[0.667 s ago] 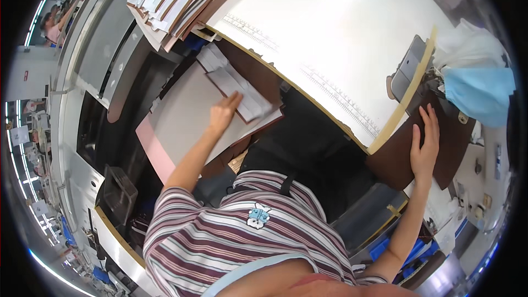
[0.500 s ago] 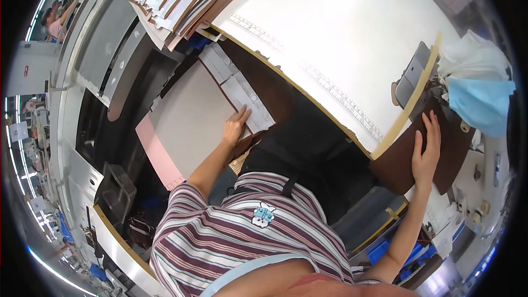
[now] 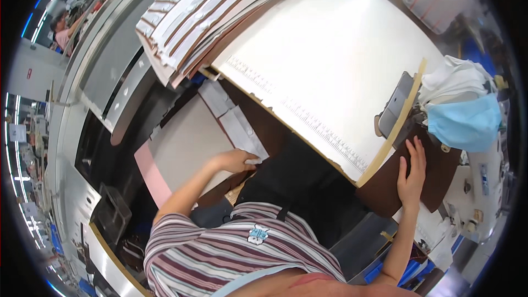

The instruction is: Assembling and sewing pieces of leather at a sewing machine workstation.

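Gripping a small pale fabric piece [image 3: 247, 137] with my left hand [image 3: 237, 160], fingers curled shut on its near end. The piece runs away from that hand, lying across a flat beige board [image 3: 187, 143] with a pink edge, just beyond and left of the hand.

Right hand [image 3: 412, 173] is flat and open, fingers spread, palm down on dark brown fabric [image 3: 434, 179]. Nothing pinched in it, just pressing. The brown fabric sits on the tabletop at the corner of the big white panel [image 3: 330, 60], spreading under and to the right of that hand.

Between both hands: dark gap over my lap, striped shirt [image 3: 220, 253] closest to the camera.

Just past the right hand's fingertips: a grey metal plate [image 3: 393, 104], tilted, at the white panel's edge. A light blue face mask [image 3: 467, 124] is draped on white cloth [image 3: 456, 80] just right of that, on the sewing machine [image 3: 484, 187], which runs down the right side beyond the hand.

The white panel has a printed ruler strip [image 3: 308, 118] along its near edge, running from the left hand side toward the right hand.

Far beyond the left hand: a fanned stack of brown-and-white striped pieces [image 3: 187, 16] overlapping the panel's far left corner.
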`<state>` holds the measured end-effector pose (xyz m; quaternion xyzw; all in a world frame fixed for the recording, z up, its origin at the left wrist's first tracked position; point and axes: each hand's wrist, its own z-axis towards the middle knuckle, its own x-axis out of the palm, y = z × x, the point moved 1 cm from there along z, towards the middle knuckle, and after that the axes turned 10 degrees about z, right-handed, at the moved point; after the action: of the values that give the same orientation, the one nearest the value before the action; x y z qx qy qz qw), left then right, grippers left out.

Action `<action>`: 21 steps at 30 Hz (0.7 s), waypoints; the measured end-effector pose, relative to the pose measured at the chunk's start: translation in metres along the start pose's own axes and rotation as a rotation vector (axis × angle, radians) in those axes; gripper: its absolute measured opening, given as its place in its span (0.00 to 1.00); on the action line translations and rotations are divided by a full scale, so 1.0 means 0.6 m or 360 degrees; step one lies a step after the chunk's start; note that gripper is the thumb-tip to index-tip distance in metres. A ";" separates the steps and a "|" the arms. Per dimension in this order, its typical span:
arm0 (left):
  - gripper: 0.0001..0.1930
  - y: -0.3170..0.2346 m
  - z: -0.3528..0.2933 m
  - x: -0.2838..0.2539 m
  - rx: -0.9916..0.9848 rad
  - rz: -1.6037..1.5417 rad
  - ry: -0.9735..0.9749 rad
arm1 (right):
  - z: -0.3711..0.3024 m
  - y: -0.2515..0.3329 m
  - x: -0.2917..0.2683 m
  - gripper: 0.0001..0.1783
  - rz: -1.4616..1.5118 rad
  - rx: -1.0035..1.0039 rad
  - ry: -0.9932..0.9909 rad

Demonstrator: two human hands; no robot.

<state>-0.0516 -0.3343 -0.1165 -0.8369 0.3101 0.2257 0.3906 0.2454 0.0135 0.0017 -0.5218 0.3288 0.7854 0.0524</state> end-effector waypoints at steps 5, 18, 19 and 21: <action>0.16 -0.118 0.024 -0.431 0.0485 -0.0654 -0.1093 | -0.005 0.003 -0.004 0.21 -0.0012 0.0072 0.0021; 0.21 0.033 0.317 -0.736 -0.0644 0.1073 -0.1869 | 0.008 0.008 -0.008 0.23 0.0056 0.0017 0.0024; 0.21 0.042 0.319 -0.748 -0.0628 0.1083 -0.1860 | 0.009 0.007 -0.010 0.23 0.0050 -0.0002 0.0015; 0.19 0.056 0.318 -0.765 -0.0583 0.0680 -0.2199 | 0.011 0.007 -0.010 0.23 0.0051 -0.0013 0.0000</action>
<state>-0.4251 -0.0423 0.0376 -0.4775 0.1072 0.8193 0.2986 0.2410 0.0159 0.0105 -0.5167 0.3340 0.7874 0.0376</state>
